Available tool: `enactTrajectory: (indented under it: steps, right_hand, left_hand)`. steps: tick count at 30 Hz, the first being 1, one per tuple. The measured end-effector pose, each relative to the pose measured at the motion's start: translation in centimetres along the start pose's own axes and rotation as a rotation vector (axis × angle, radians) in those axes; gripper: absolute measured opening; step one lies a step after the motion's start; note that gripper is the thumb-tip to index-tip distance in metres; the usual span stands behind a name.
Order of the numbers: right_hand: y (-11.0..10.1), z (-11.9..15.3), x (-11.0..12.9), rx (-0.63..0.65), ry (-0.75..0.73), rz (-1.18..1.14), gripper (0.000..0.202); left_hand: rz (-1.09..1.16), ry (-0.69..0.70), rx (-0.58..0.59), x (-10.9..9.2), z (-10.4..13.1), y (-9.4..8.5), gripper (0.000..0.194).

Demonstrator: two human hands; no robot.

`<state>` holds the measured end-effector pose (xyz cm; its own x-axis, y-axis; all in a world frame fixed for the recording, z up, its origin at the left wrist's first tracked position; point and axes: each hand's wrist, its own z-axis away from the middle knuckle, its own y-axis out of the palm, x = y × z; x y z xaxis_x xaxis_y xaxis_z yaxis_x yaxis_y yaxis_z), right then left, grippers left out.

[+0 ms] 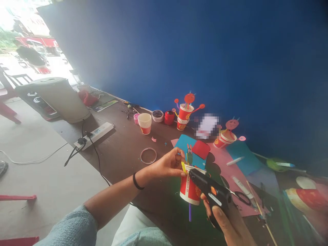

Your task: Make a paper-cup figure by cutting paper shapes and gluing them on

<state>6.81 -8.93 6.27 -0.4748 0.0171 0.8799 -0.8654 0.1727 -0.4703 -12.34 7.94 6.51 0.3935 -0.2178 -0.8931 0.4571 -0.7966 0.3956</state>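
My left hand [174, 163] pinches a small yellow strip [183, 168] beside the rim of a red and white paper cup [189, 191]. My right hand [221, 218] is wrapped round a black glue gun [211, 186], whose nozzle meets the strip or sits very near it; the exact contact is too small to tell. A green piece with eyes and red tips [189, 155] stands up behind the cup rim. From the cup's lower end a purple stick [190, 212] hangs down.
Cup figures with red heads [189, 98] stand at the back. Nearby are stacked paper cups [145, 123], tape rolls [157, 115], colored paper [217, 164] and scissors [242, 197]. At left, a power strip [97, 136] with black cables lies near a large grey appliance [60, 99].
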Motion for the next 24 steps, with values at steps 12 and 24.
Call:
enactTrajectory:
  steps: [12,24]
  right_hand:
    - [1.0,-1.5,3.1,0.048,-0.126,0.076,0.027]
    - [2.1,-1.2,2.0,-0.013,-0.178,0.195,0.022]
  left_hand:
    - [-0.556,-0.012,-0.195,0.6,0.6,0.2,0.036]
    - [-0.783,0.113,-0.256,1.1,0.8,0.4,0.026]
